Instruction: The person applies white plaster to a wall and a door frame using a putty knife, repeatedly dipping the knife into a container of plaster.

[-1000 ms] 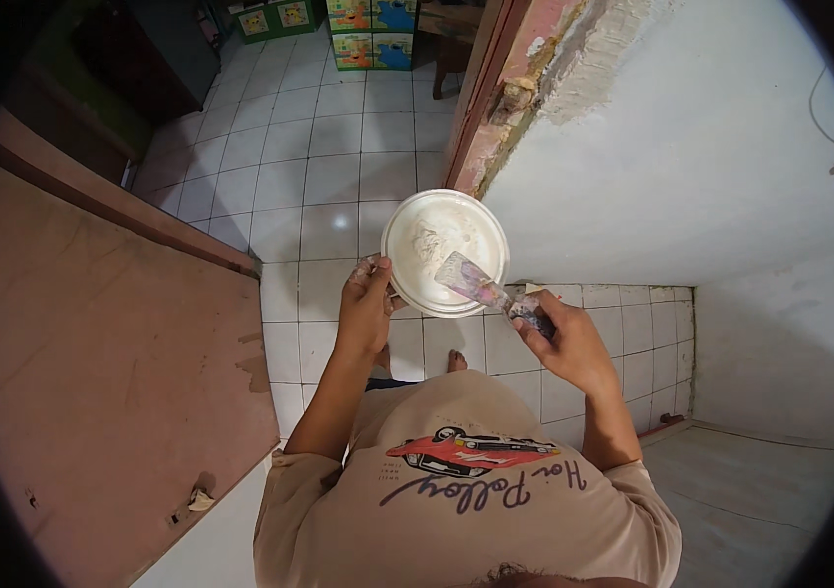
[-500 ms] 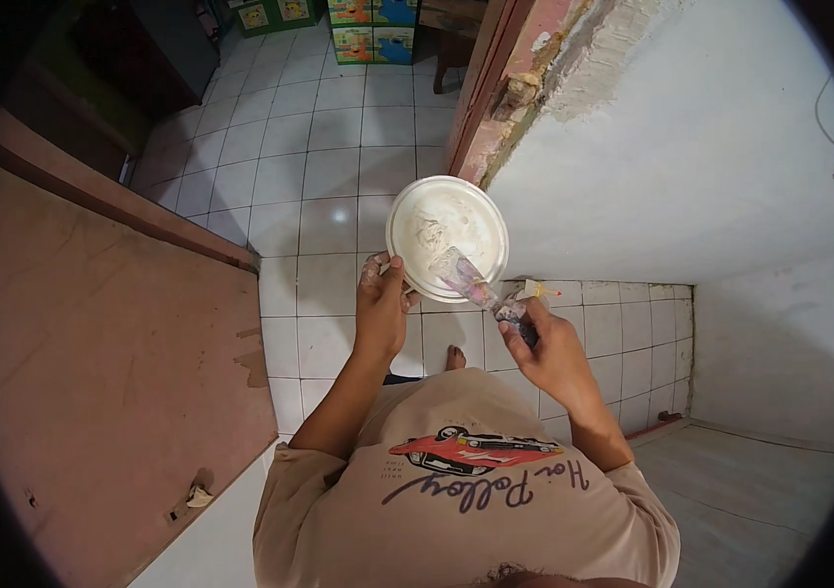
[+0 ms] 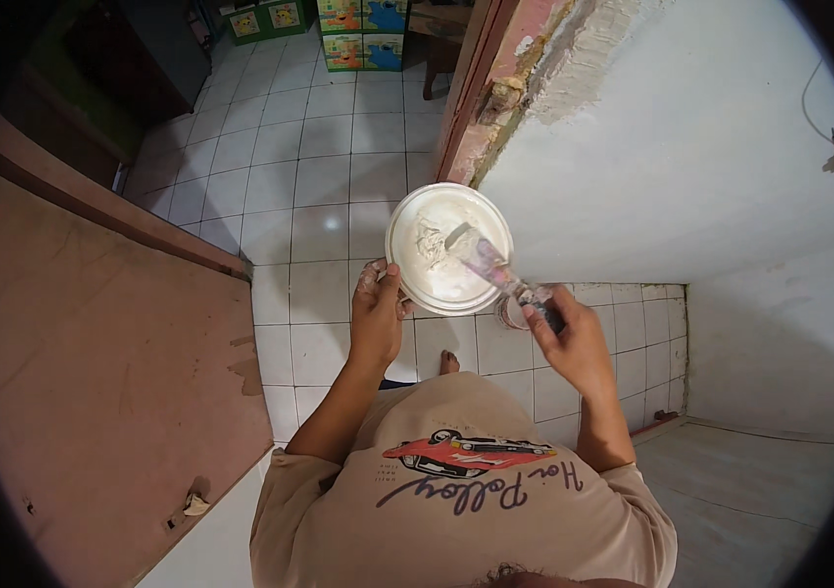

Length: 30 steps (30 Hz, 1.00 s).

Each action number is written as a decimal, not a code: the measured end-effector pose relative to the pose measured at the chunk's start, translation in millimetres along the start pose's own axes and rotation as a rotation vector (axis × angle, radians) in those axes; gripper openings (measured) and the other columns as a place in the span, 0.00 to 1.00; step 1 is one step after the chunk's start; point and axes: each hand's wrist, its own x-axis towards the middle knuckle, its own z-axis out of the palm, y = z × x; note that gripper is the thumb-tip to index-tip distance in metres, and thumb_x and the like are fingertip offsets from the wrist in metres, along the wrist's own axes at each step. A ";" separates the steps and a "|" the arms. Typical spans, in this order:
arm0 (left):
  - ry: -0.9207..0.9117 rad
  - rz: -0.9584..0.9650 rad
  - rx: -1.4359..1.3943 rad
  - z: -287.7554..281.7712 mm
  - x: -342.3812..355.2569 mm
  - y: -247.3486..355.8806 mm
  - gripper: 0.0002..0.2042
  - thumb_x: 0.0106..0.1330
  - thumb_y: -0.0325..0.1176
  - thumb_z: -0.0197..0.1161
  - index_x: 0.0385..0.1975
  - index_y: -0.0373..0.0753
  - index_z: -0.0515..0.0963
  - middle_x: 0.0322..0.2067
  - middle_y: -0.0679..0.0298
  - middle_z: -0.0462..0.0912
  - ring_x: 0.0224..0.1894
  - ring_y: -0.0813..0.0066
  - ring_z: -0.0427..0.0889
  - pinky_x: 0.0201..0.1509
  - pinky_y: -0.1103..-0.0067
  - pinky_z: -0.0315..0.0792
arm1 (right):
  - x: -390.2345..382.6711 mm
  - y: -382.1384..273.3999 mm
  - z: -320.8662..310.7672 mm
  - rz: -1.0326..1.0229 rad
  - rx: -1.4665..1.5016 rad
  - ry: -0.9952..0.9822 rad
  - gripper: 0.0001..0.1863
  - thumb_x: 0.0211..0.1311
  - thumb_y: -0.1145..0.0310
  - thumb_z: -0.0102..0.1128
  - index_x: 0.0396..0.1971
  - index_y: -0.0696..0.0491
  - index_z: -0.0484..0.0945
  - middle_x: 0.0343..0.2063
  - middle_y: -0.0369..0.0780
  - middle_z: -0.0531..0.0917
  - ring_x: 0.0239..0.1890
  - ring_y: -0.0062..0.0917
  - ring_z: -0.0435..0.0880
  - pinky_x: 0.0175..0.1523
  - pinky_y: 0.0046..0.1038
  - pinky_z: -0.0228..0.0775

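Observation:
My left hand (image 3: 378, 294) grips the near left rim of a round white lid (image 3: 397, 263), its fingers tucked underneath and smeared with white. Creamy white putty (image 3: 430, 242) lies on the lid in a rough heap left of the middle, with a thin film around it. Closed round the dark handle of a putty knife (image 3: 489, 263), my right hand (image 3: 571, 335) is at the lid's lower right. The knife's stained blade slants over the lid, its tip beside the putty heap; whether it touches the surface I cannot tell.
A bucket (image 3: 512, 314) stands on the tiled floor, partly hidden beneath the lid and knife. Ahead right is a wall edge with rough plaster (image 3: 579, 73) beside a reddish door frame (image 3: 476, 88). A pink door panel (image 3: 113, 333) is at left; colourful boxes (image 3: 363, 37) stand farther back.
My right hand and the putty knife have shifted a little to the right, the blade's tip moving across the lid. The lid stays in my left hand, and more of the bucket shows.

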 end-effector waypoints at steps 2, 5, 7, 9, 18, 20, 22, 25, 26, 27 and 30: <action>0.023 -0.006 0.011 1.3 -1.7 3.8 0.17 0.76 0.40 0.59 0.53 0.36 0.66 0.35 0.66 0.80 0.28 0.88 0.72 0.34 0.86 0.71 | 3.8 2.2 -10.8 -0.005 -0.012 0.015 0.11 0.64 0.66 0.66 0.35 0.57 0.75 0.19 0.46 0.76 0.19 0.37 0.74 0.28 0.34 0.66; -0.006 -0.011 0.050 -0.3 -1.5 7.8 0.17 0.76 0.41 0.59 0.52 0.36 0.67 0.35 0.66 0.81 0.28 0.88 0.73 0.37 0.83 0.76 | 7.3 4.0 -20.5 -0.048 -0.052 -0.030 0.11 0.65 0.67 0.66 0.35 0.59 0.75 0.17 0.38 0.71 0.19 0.21 0.64 0.26 0.26 0.60; 0.016 -0.005 0.027 6.3 -4.5 12.7 0.17 0.75 0.41 0.59 0.52 0.36 0.68 0.34 0.66 0.81 0.27 0.89 0.72 0.37 0.82 0.77 | 6.0 5.6 -22.0 -0.064 -0.050 -0.077 0.11 0.64 0.68 0.67 0.34 0.59 0.75 0.17 0.37 0.71 0.20 0.20 0.63 0.26 0.26 0.60; -0.016 -0.003 0.037 -4.0 -1.0 6.0 0.16 0.76 0.41 0.59 0.52 0.36 0.68 0.35 0.66 0.81 0.28 0.88 0.73 0.38 0.82 0.78 | 3.2 10.7 -11.6 -0.076 -0.008 -0.068 0.11 0.64 0.68 0.67 0.35 0.59 0.76 0.17 0.37 0.71 0.20 0.20 0.63 0.26 0.26 0.60; 0.033 0.002 0.024 10.0 -6.4 11.7 0.12 0.77 0.37 0.57 0.51 0.39 0.70 0.38 0.68 0.81 0.30 0.88 0.76 0.41 0.80 0.78 | -6.8 4.6 3.6 -0.021 0.019 -0.071 0.13 0.64 0.66 0.66 0.39 0.58 0.75 0.20 0.45 0.77 0.19 0.35 0.70 0.28 0.32 0.65; 0.024 0.005 0.026 10.9 -7.7 11.0 0.12 0.77 0.37 0.57 0.52 0.39 0.69 0.38 0.68 0.81 0.32 0.87 0.77 0.41 0.81 0.77 | -10.6 3.1 11.8 -0.060 0.066 -0.027 0.12 0.64 0.66 0.66 0.38 0.59 0.75 0.18 0.45 0.76 0.18 0.34 0.68 0.27 0.32 0.64; 0.055 -0.007 -0.003 13.1 -8.4 10.1 0.12 0.77 0.37 0.57 0.53 0.39 0.69 0.39 0.67 0.81 0.34 0.86 0.78 0.42 0.81 0.77 | -12.2 3.0 15.2 0.041 0.150 -0.153 0.12 0.65 0.67 0.66 0.38 0.58 0.74 0.17 0.41 0.74 0.18 0.25 0.66 0.25 0.29 0.60; -0.026 0.031 0.008 -4.7 -1.0 -5.1 0.12 0.77 0.36 0.57 0.53 0.39 0.67 0.43 0.64 0.81 0.42 0.80 0.81 0.48 0.77 0.80 | -16.3 -1.9 8.8 0.087 0.040 -0.167 0.11 0.66 0.67 0.64 0.37 0.58 0.72 0.17 0.41 0.74 0.18 0.26 0.67 0.26 0.30 0.62; -0.025 0.030 0.008 -5.8 0.0 -8.7 0.12 0.77 0.36 0.57 0.53 0.39 0.67 0.43 0.64 0.81 0.42 0.80 0.81 0.48 0.77 0.80 | -17.6 -2.6 10.0 0.087 0.039 -0.167 0.11 0.66 0.67 0.64 0.37 0.58 0.72 0.17 0.41 0.74 0.18 0.26 0.67 0.26 0.30 0.62; -0.005 0.030 -0.021 -4.9 0.4 -12.3 0.12 0.77 0.35 0.56 0.52 0.38 0.67 0.46 0.62 0.80 0.46 0.76 0.81 0.52 0.72 0.80 | -19.0 -4.5 12.7 0.083 0.051 -0.162 0.11 0.66 0.68 0.63 0.36 0.58 0.71 0.18 0.46 0.76 0.20 0.38 0.72 0.27 0.35 0.64; 0.003 0.048 -0.087 10.4 -4.6 -16.3 0.14 0.77 0.36 0.57 0.54 0.38 0.65 0.46 0.62 0.80 0.45 0.76 0.79 0.50 0.74 0.77 | -22.7 -7.9 21.5 0.066 0.074 -0.155 0.12 0.67 0.68 0.61 0.35 0.59 0.68 0.19 0.52 0.78 0.22 0.51 0.77 0.27 0.41 0.66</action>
